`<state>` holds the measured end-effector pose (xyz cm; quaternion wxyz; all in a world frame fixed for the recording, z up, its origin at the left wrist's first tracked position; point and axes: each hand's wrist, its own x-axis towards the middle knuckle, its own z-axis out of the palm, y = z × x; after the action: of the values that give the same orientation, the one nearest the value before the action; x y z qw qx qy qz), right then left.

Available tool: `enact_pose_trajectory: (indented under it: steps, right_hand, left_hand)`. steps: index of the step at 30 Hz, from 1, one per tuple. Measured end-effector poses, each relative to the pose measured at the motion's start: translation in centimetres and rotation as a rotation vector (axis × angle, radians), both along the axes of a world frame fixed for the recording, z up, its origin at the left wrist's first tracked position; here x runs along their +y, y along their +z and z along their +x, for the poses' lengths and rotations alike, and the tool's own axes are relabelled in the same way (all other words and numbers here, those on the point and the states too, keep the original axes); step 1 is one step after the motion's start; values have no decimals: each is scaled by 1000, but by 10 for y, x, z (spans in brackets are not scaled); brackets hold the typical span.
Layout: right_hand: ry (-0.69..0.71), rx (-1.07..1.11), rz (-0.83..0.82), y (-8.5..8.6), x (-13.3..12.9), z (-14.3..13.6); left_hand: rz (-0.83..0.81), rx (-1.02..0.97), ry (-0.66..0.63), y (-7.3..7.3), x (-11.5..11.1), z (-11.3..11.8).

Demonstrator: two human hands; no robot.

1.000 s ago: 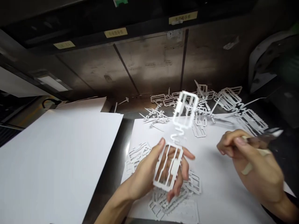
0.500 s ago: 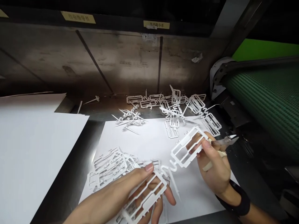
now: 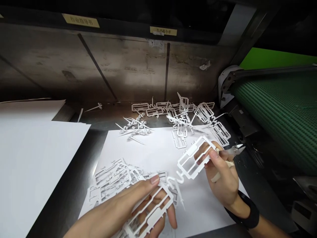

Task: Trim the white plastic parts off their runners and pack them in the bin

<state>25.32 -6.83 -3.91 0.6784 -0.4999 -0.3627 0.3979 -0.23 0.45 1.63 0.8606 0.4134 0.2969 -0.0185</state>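
Note:
Between my hands is a white plastic molded part (image 3: 195, 148): two slotted rectangular frames joined by a curly runner with a thin pointed sprue (image 3: 180, 195) hanging from it. My left hand (image 3: 138, 195) grips the nearer frame, thumb on top and fingers beneath. My right hand (image 3: 221, 177) pinches the far frame's outer end between thumb and fingers. Tucked in that same hand is a pair of nippers (image 3: 234, 151), its metal jaws pointing away to the right. Below and left of my left hand lies a pile of separate white frames (image 3: 116, 177) on white paper.
Cut-off sprues (image 3: 136, 127) lie at the paper's far edge. Still-joined frame parts (image 3: 183, 114) are heaped behind, against a metal wall (image 3: 133, 69). White sheets (image 3: 42, 158) are stacked left; a green mesh conveyor belt (image 3: 274, 105) runs along the right.
The whole view has shifted slightly, with everything a little further left. Both hands keep the same hold on the white part; the sprue hangs at almost the same angle.

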Motion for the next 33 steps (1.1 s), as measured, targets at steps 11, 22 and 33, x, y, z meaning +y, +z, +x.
enact_pose_trajectory:
  steps: [11, 22, 33]
  right_hand:
    - [8, 91, 43, 6, 7, 3]
    - [95, -9, 3, 6, -1, 2]
    - [92, -232, 16, 27, 20, -3]
  left_hand:
    - [-102, -87, 125, -10, 1, -5]
    - [-191, -205, 225, -13, 1, -6]
    - [510, 127, 534, -6, -7, 10]
